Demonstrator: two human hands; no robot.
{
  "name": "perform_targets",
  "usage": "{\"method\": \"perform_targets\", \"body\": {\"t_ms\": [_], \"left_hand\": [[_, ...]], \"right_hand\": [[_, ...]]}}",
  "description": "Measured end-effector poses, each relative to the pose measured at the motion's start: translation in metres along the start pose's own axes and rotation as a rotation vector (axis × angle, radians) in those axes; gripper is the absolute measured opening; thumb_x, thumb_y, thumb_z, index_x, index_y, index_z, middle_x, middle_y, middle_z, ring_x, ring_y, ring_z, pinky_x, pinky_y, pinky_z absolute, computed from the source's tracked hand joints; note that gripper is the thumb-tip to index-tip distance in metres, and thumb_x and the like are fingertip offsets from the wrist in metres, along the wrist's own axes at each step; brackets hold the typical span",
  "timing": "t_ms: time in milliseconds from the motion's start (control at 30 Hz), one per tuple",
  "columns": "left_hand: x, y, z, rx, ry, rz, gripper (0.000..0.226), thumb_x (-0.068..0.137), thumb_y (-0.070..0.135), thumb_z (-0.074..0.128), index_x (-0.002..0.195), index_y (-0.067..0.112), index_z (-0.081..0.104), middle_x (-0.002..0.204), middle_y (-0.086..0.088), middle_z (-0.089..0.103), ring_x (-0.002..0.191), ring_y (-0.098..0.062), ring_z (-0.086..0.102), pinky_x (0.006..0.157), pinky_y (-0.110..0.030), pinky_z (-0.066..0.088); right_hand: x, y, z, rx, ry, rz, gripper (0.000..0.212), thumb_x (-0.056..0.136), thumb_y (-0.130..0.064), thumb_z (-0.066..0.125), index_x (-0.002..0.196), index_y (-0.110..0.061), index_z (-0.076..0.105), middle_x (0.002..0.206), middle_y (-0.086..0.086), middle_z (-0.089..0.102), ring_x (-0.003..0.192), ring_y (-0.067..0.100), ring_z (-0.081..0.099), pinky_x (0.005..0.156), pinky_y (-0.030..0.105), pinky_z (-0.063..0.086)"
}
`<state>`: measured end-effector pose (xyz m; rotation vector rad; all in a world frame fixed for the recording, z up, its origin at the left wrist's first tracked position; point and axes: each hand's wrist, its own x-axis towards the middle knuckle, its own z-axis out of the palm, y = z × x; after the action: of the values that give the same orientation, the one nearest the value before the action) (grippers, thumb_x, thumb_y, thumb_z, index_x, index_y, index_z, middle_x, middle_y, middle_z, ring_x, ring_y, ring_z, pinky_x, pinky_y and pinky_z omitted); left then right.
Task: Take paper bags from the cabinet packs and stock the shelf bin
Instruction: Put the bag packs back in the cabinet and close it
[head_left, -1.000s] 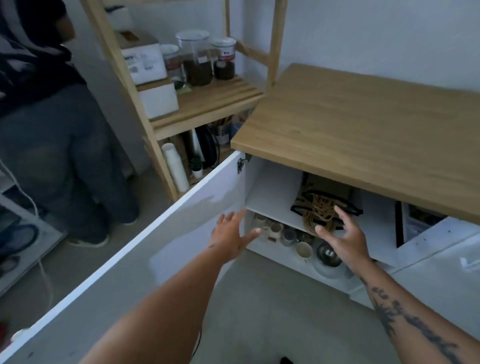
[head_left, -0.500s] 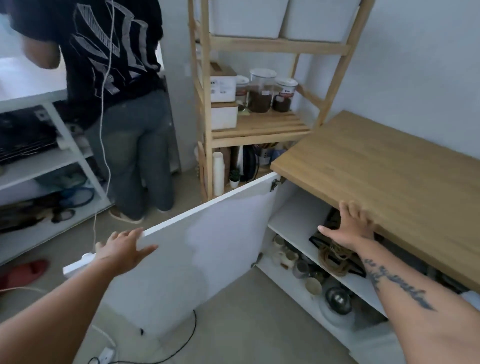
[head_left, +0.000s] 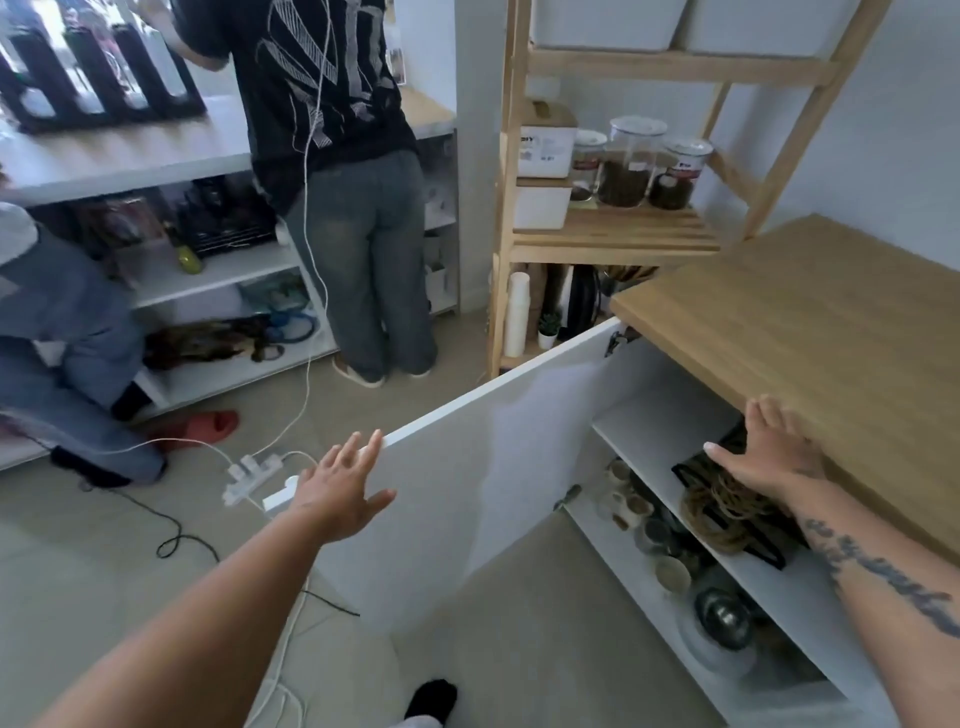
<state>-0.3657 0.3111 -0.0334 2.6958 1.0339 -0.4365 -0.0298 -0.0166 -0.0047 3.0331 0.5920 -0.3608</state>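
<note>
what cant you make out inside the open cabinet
Head view, brown paper-bag bundle with twine handles: count unclear, rear hidden by the light wooden countertop and right hand.
Head view, small pale cups: blurred.
Head view, whatever lies further right: behind the tattooed forearm.

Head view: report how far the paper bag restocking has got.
Done: the white cabinet door stands open. In hand: the left hand, fingers spread, is at the door's top edge, and the right hand reaches flat-fingered under the wooden countertop toward the dark pack of bags with brown twine handles on the white inner shelf. Left: neither hand holds a bag, so taking bags out and restocking are not yet done.
</note>
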Motion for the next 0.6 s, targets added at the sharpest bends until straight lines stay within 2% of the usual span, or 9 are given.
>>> {"method": "perform_targets", "body": {"t_ms": [133, 267, 333, 400, 500, 600], "left_hand": [[-0.034, 0.022, 0.015, -0.051, -0.01, 0.062, 0.078, 0.093, 0.051, 0.04, 0.149, 0.03, -0.009, 0.161, 0.002, 0.0, 0.146, -0.024, 0.013, 0.113, -0.042, 0.025], [-0.063, 0.045, 0.031, -0.164, -0.051, 0.187, 0.08, 0.093, 0.044, 0.046, 0.15, 0.024, -0.007, 0.16, 0.004, 0.004, 0.143, -0.022, 0.026, 0.112, -0.031, 0.028], [-0.078, 0.057, 0.041, -0.196, -0.066, 0.264, 0.08, 0.094, 0.04, 0.047, 0.15, 0.02, -0.005, 0.16, 0.002, 0.003, 0.145, -0.02, 0.019, 0.115, -0.029, 0.022], [-0.091, 0.072, 0.048, -0.156, -0.09, 0.343, 0.079, 0.094, 0.043, 0.044, 0.15, 0.017, -0.005, 0.159, 0.002, -0.007, 0.148, -0.022, 0.003, 0.119, -0.03, 0.013], [-0.102, 0.102, 0.049, -0.02, -0.104, 0.465, 0.086, 0.084, 0.067, 0.025, 0.151, 0.019, -0.001, 0.148, 0.008, -0.025, 0.144, -0.02, -0.019, 0.121, -0.041, 0.01], [-0.11, 0.14, 0.047, 0.094, -0.117, 0.585, 0.082, 0.083, 0.066, 0.018, 0.15, 0.022, 0.003, 0.146, 0.015, -0.022, 0.137, -0.013, -0.027, 0.119, -0.038, 0.0]], "right_hand": [[-0.001, 0.022, 0.005, 0.074, 0.072, 0.017, 0.088, 0.087, -0.058, 0.042, 0.148, -0.006, 0.004, 0.158, 0.011, 0.005, 0.145, 0.03, 0.007, 0.116, 0.044, 0.016], [-0.012, 0.06, 0.016, 0.103, 0.068, 0.064, 0.086, 0.087, -0.058, 0.041, 0.148, -0.01, 0.006, 0.159, 0.01, 0.005, 0.145, 0.032, 0.002, 0.115, 0.054, 0.009], [-0.023, 0.08, 0.017, 0.115, 0.067, 0.088, 0.082, 0.088, -0.056, 0.041, 0.148, -0.012, 0.007, 0.159, 0.008, 0.005, 0.145, 0.031, 0.0, 0.115, 0.056, 0.005], [-0.036, 0.104, 0.015, 0.144, 0.074, 0.135, 0.079, 0.089, -0.055, 0.04, 0.148, -0.013, 0.008, 0.159, 0.008, 0.004, 0.145, 0.03, -0.001, 0.115, 0.055, 0.002], [-0.053, 0.147, 0.015, 0.13, 0.052, 0.214, 0.076, 0.091, -0.055, 0.034, 0.148, -0.013, 0.007, 0.159, 0.005, 0.0, 0.145, 0.029, -0.003, 0.114, 0.053, 0.002], [-0.071, 0.183, 0.02, 0.125, 0.035, 0.247, 0.08, 0.088, -0.061, 0.03, 0.149, -0.014, 0.006, 0.159, 0.004, 0.0, 0.145, 0.03, -0.002, 0.115, 0.054, 0.005]]}}
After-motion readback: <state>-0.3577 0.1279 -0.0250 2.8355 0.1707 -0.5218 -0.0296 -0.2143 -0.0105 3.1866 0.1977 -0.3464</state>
